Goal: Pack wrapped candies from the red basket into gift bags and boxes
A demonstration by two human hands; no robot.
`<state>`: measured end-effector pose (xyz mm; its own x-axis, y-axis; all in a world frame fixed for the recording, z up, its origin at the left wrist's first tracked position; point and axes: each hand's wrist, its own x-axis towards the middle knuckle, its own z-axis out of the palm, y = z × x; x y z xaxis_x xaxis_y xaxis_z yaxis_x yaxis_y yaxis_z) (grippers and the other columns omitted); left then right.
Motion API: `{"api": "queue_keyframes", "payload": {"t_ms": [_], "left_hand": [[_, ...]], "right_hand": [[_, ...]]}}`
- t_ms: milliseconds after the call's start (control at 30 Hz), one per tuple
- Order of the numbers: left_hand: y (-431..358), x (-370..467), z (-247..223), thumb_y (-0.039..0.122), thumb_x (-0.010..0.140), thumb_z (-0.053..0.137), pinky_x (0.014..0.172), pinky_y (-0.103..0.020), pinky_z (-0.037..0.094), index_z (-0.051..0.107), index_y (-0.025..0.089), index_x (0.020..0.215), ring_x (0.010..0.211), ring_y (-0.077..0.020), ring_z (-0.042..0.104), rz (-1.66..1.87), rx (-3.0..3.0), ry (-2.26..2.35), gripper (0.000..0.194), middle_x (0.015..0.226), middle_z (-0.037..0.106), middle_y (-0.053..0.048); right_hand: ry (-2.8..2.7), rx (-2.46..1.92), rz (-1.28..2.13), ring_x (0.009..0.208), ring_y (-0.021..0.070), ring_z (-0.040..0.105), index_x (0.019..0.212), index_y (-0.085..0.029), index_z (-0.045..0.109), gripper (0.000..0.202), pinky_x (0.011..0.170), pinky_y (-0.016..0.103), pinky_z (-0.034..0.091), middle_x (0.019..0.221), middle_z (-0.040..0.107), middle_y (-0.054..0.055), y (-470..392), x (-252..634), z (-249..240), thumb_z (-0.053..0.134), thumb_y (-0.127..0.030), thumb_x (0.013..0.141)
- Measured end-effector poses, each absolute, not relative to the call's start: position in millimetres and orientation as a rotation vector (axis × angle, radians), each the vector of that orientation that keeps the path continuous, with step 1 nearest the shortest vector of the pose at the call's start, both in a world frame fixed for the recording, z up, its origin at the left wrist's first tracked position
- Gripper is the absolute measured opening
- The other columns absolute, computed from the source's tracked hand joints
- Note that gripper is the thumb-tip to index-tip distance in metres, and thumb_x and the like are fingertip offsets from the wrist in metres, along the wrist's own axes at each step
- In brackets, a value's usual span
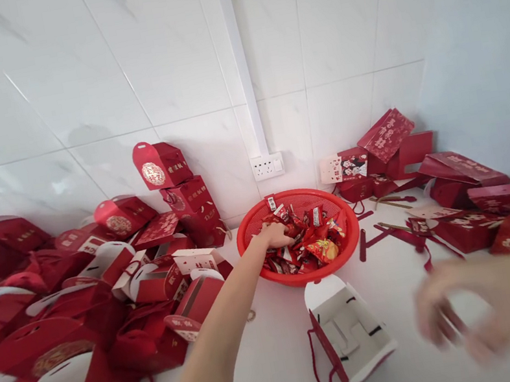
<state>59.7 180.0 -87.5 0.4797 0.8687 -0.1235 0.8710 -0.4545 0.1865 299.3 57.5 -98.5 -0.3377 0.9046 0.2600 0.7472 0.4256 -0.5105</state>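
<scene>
My left hand (274, 235) reaches into a round red plastic basket (352, 236) filled with small wrapped sweets (322, 249). Its fingertips are down among the wrappers, so what they hold, if anything, is hidden. In front of the basket lies an opened red gift box (353, 331), its white inside facing up and a red cord handle on its left. To the right of this box, my right hand (472, 304) hangs over the white table, blurred by motion. Its fingers are curved and apart, with nothing visible between them.
Many red boxes (147, 335) are heaped on the left, with a small stack (192, 209) by the tiled wall. More red boxes (469, 229) and loose straps (363, 244) lie at the right. A wall socket (267, 166) is behind the basket.
</scene>
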Motion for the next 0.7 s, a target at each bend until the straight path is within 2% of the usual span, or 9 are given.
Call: {"api": "queue_keyframes", "payload": {"t_ms": [100, 167, 267, 367, 433, 567, 700], "left_hand": [[177, 61, -86, 0.040, 0.067, 0.072, 0.103, -0.045, 0.047, 0.070, 0.023, 0.073, 0.098, -0.0306, 0.067, -0.011, 2.491, 1.491, 0.018, 0.079, 0.073, -0.004], [174, 62, -84, 0.040, 0.065, 0.073, 0.105, -0.045, 0.045, 0.069, 0.023, 0.072, 0.097, -0.0313, 0.067, -0.014, 2.483, 1.482, 0.018, 0.075, 0.072, -0.003], [172, 64, -81, 0.035, 0.063, 0.075, 0.108, -0.047, 0.043, 0.069, 0.023, 0.073, 0.098, -0.0330, 0.067, -0.010, 2.466, 1.461, 0.017, 0.072, 0.070, -0.002], [172, 64, -79, 0.029, 0.064, 0.075, 0.109, -0.046, 0.042, 0.072, 0.024, 0.078, 0.097, -0.0323, 0.069, 0.044, 2.449, 1.431, 0.016, 0.075, 0.072, -0.001], [173, 62, -78, 0.024, 0.066, 0.073, 0.107, -0.044, 0.044, 0.074, 0.024, 0.084, 0.095, -0.0310, 0.070, 0.123, 2.437, 1.416, 0.018, 0.079, 0.074, -0.002], [177, 59, -76, 0.019, 0.073, 0.066, 0.100, -0.036, 0.051, 0.074, 0.022, 0.100, 0.100, -0.0287, 0.071, 0.400, 2.399, 1.399, 0.029, 0.097, 0.077, -0.004], [179, 57, -74, 0.018, 0.083, 0.059, 0.105, -0.037, 0.050, 0.066, 0.016, 0.123, 0.115, -0.0282, 0.066, 0.745, 2.307, 1.414, 0.041, 0.124, 0.072, -0.010]], "right_hand": [[-2.215, -1.364, 0.408, 0.127, 0.0334, 0.061, 0.129, -0.026, 0.069, 0.068, 0.103, 0.038, 0.051, 0.132, 0.069, 0.010, 78, 293, -84, 0.086, -0.048, 0.067], [-2.258, -1.351, 0.431, 0.127, 0.0334, 0.061, 0.131, -0.026, 0.069, 0.074, 0.102, 0.038, 0.050, 0.132, 0.070, 0.011, 91, 289, -74, 0.087, -0.047, 0.062], [-2.408, -1.348, 0.547, 0.121, 0.0322, 0.065, 0.127, -0.027, 0.071, 0.076, 0.099, 0.036, 0.052, 0.130, 0.071, 0.009, 107, 282, -65, 0.091, -0.040, 0.056], [-2.474, -1.374, 0.575, 0.110, 0.0345, 0.069, 0.115, -0.027, 0.075, 0.072, 0.090, 0.038, 0.054, 0.117, 0.076, 0.008, 115, 275, -66, 0.095, -0.030, 0.046], [-2.435, -1.398, 0.535, 0.102, 0.0346, 0.071, 0.105, -0.027, 0.077, 0.059, 0.084, 0.038, 0.053, 0.107, 0.077, 0.007, 117, 272, -69, 0.094, -0.027, 0.048], [-2.244, -1.442, 0.444, 0.091, 0.0292, 0.071, 0.090, -0.026, 0.074, 0.025, 0.077, 0.034, 0.049, 0.095, 0.077, 0.004, 118, 273, -74, 0.080, -0.021, 0.066], [-1.926, -1.474, 0.333, 0.094, 0.0268, 0.069, 0.099, -0.024, 0.068, 0.019, 0.081, 0.036, 0.048, 0.100, 0.076, 0.005, 124, 277, -74, 0.064, -0.025, 0.081]]}}
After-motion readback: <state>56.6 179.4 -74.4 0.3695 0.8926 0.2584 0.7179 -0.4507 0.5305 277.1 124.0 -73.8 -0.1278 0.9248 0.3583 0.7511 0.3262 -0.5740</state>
